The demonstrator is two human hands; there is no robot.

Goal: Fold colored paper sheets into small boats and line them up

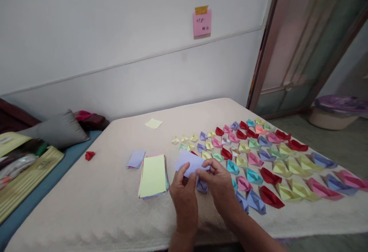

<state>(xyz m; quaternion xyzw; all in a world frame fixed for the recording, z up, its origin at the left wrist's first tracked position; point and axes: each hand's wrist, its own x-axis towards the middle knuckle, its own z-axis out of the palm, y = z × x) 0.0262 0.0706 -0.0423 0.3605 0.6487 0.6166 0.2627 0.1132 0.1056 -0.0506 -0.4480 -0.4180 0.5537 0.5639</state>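
Note:
A lavender sheet of paper [189, 163] is held above the cream-covered table [109, 190], folded over. My left hand [184, 194] pinches its lower left edge. My right hand [220, 183] pinches its right end, fingers closed on the paper. Just left of my hands lies a stack of coloured paper [153, 176] with a pale yellow sheet on top. A small lavender folded piece [202, 185] rests on the table under my hands.
Several folded paper boats [267, 160] in many colours lie in rows over the right half. A loose lavender sheet [136, 158], a yellow sheet [153, 123] and a red piece [89, 155] lie apart. A grey cushion [59, 129] sits left, a pink note [202, 22] is on the wall.

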